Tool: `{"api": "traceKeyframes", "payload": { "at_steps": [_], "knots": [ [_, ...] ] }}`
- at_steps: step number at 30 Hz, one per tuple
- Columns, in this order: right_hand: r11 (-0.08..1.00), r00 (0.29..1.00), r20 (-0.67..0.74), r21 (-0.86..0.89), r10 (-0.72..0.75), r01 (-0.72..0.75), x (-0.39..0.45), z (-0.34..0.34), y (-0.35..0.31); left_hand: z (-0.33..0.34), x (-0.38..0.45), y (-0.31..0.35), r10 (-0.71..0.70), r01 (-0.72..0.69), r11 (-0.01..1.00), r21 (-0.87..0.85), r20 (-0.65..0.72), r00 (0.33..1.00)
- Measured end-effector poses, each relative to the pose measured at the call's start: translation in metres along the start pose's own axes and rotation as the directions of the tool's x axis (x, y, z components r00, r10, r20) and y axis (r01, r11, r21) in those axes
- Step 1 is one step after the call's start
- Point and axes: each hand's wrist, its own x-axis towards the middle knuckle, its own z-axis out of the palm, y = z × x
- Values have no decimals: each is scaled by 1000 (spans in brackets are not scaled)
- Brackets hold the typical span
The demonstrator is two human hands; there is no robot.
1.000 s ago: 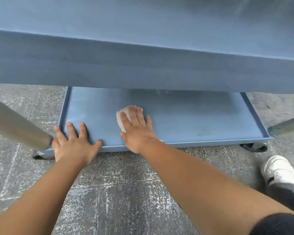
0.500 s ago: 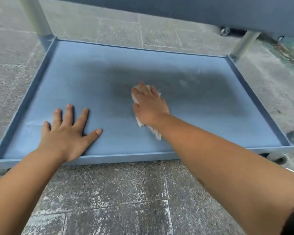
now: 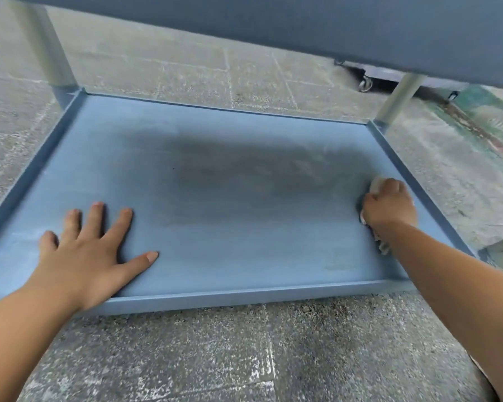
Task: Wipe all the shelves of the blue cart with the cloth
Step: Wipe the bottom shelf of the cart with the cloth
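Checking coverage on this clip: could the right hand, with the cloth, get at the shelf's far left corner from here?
Probably yes: the bottom shelf lies bare between the right hand, gripping the cloth, and that corner; the left hand rests nearer.

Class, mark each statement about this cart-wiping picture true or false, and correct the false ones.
1. The right hand grips the cloth near the bottom shelf's right rim. True.
2. The left hand holds a second cloth. False: it lies flat on the shelf, fingers spread, holding nothing.
3. The cloth is dark blue. False: it is whitish.
4. Another shelf hangs above the one being wiped. True.
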Motion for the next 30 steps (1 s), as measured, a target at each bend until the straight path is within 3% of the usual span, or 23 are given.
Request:
{"api": "traceKeyframes", "payload": {
  "at_steps": [4, 9, 13, 18, 22, 27, 30],
  "knots": [
    [999, 997, 67, 5, 37, -37, 5, 11, -37, -8, -4, 3, 35, -35, 999, 7, 80, 996],
    [960, 957, 90, 92, -274, 266, -25, 50, -156, -11, -6, 1, 46, -45, 999, -17, 95, 994],
    [859, 828, 232, 159, -511, 486, -87, 87, -266, -7, -6, 3, 53, -48, 996, -78, 74, 996],
    [690, 648, 239, 246, -723, 680, -177, 117, -375, -5, -6, 2, 67, -59, 990, -131, 59, 996],
    [649, 579, 302, 251, -757, 718, -199, 119, -403, -6, -7, 1, 79, -65, 981, -183, 71, 994],
    [666, 590, 309, 319, -746, 674, -196, 108, -408, -10, -8, 4, 79, -63, 977, -202, 75, 994],
    [566, 485, 292, 406, -824, 717, -212, 106, -428, -11, -9, 6, 81, -65, 973, -223, 63, 995]
  ]
}}
